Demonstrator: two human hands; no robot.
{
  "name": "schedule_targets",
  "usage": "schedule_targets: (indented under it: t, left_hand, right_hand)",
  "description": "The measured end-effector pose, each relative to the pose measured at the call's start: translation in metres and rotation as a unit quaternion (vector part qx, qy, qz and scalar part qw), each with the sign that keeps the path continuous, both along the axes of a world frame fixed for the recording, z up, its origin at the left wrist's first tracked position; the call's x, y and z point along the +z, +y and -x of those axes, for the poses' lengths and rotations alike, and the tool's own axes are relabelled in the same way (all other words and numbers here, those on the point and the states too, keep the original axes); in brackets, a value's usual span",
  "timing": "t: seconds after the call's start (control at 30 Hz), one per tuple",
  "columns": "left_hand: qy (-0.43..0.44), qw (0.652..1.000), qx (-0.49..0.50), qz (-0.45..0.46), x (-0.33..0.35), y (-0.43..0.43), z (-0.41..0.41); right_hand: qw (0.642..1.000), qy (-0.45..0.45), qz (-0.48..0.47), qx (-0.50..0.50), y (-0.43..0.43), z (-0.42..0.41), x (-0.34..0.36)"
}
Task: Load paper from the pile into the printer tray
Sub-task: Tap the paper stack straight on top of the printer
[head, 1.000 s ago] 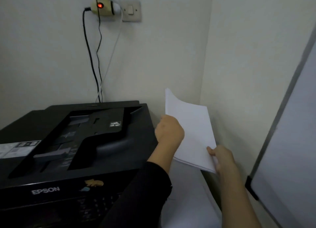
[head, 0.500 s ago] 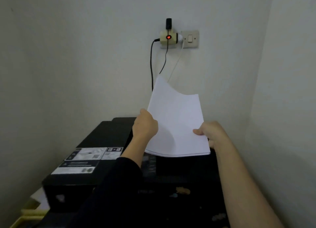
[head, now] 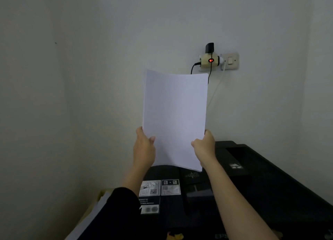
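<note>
The left hand (head: 144,147) grasps the left edge of a sheaf of white paper (head: 174,117) and the right hand (head: 204,147) grasps its right edge, holding it upright at the centre of the frame. Its bottom edge hangs above the black printer (head: 252,185) at lower right. The tray cannot be made out. More white sheets (head: 90,216) lie at lower left, beside the printer.

Paper stack (head: 174,117) above printer (head: 252,185) — wall socket (head: 216,61) behind
</note>
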State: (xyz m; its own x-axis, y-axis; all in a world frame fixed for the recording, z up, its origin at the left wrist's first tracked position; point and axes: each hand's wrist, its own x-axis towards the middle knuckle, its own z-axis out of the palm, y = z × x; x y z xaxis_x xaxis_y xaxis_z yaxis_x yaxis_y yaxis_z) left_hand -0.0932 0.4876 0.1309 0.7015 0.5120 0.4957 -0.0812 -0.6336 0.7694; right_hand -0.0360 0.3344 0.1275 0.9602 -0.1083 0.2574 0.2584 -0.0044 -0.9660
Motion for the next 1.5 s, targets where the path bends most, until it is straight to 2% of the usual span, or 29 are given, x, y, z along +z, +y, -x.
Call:
schedule_targets:
  t: [0.2,0.33,0.47,0.67,0.87,1.2,1.5]
  left_hand:
    - [-0.019,0.997,-0.042,0.063,-0.032,0.014,0.005]
    - [-0.082,0.995,-0.017,0.063,-0.027,0.022,0.001]
    - [-0.1,0.987,-0.038,0.122,-0.014,0.028,-0.003]
    - [-0.101,0.987,-0.048,0.118,-0.012,0.024,-0.013]
    - [-0.116,0.987,0.011,0.11,-0.011,0.02,-0.019]
    - [-0.074,0.994,-0.013,0.084,-0.035,0.024,-0.019]
    - [-0.04,0.997,0.008,0.07,-0.044,0.018,-0.017]
  right_hand:
    - [0.999,-0.015,-0.015,0.033,0.013,0.003,-0.024]
    - [0.998,-0.047,-0.037,0.03,0.015,0.001,-0.019]
    - [0.997,-0.068,-0.018,0.009,0.015,-0.004,-0.02]
    - [0.997,-0.074,-0.022,-0.001,0.017,-0.008,-0.019]
    - [0.995,-0.093,-0.005,-0.031,0.028,-0.011,-0.019]
    - [0.996,-0.049,0.072,-0.015,0.027,-0.014,-0.033]
    - [0.997,-0.035,0.069,-0.023,0.029,-0.007,-0.037]
